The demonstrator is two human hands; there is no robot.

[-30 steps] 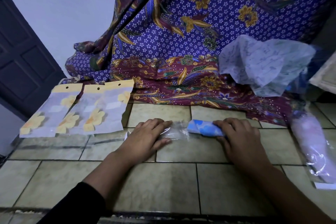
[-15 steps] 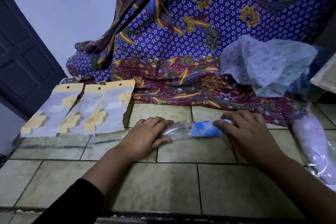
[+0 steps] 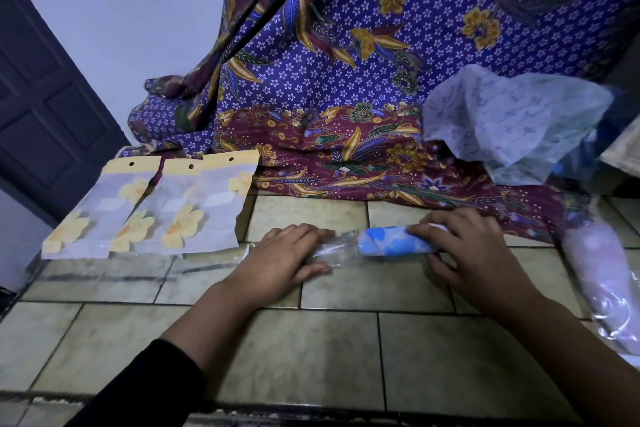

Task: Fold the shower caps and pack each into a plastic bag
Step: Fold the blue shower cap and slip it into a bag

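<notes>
At the middle of the tiled surface, the rolled blue shower cap lies crosswise. Its right end is hidden under the right hand, whose fingers curl over it. The left hand presses straight, close-set fingers on the clear plastic bag, a faint film; how far the roll sits inside is unclear. A pinkish bagged bundle is cut off at right. Flowered packs lie far left, batik cloth drapes behind, and a dark door stands left.
</notes>
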